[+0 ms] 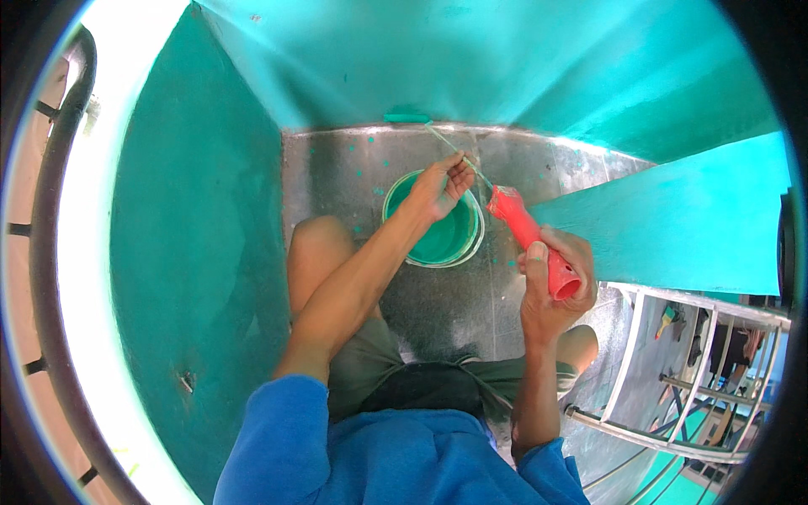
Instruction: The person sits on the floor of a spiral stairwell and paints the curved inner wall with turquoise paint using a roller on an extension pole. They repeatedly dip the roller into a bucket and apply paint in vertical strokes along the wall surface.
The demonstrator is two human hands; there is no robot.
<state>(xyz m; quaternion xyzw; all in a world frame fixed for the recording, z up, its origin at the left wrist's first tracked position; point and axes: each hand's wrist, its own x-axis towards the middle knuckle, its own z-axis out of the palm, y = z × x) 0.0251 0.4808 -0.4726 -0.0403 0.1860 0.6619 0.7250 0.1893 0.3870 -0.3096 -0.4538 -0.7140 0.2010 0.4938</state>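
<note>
A paint roller with a red handle (525,225) slants across the space in front of me. My right hand (560,273) is wrapped round the lower end of that handle. Farther up, my left hand (443,187) has its fingers closed on the thin metal rod of the roller. The green roller sleeve (407,119) is at the foot of the far wall, by the floor's edge. Below my left hand stands a bucket (455,252) with green paint inside; the hand and forearm hide part of it.
Teal walls rise at the left (198,252), ahead (471,59) and at the right (690,219). Green paint drops dot the grey tiled floor (337,160). A white metal railing (703,362) stands at the lower right, with a paintbrush (666,320) beyond it. A dark curved rail (46,236) runs along the far left.
</note>
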